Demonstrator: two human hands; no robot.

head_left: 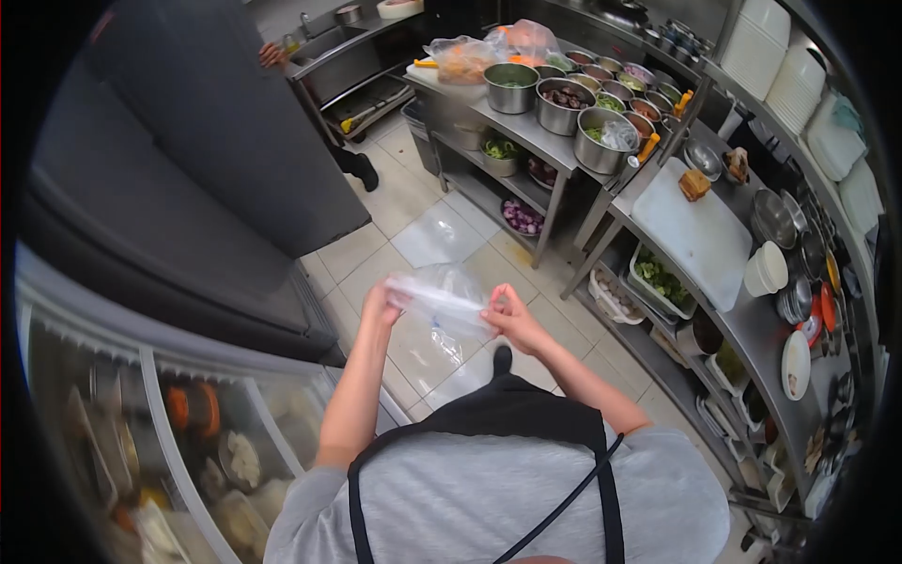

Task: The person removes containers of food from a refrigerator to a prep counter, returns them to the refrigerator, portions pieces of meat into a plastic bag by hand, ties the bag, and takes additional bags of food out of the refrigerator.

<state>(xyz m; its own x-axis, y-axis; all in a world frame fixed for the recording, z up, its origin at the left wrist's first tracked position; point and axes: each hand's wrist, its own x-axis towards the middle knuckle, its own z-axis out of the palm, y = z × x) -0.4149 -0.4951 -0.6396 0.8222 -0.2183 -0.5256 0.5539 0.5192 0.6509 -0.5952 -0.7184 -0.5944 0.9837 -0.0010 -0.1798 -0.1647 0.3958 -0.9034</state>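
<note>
A clear plastic bag (442, 293) is stretched between my hands in front of my apron, above the tiled floor. My left hand (383, 299) pinches its left end. At the other end, the fingers of my right hand (507, 315) are closed on the bag's edge. The bag looks thin and see-through, and I cannot make out anything inside it.
Ahead stands a steel table (554, 150) with several metal pots and filled bags. On the right counter lies a white cutting board (691, 230) with a browned food block (694, 184). A grey door (221, 122) stands left; behind it show a person's hand (272, 54) and shoe.
</note>
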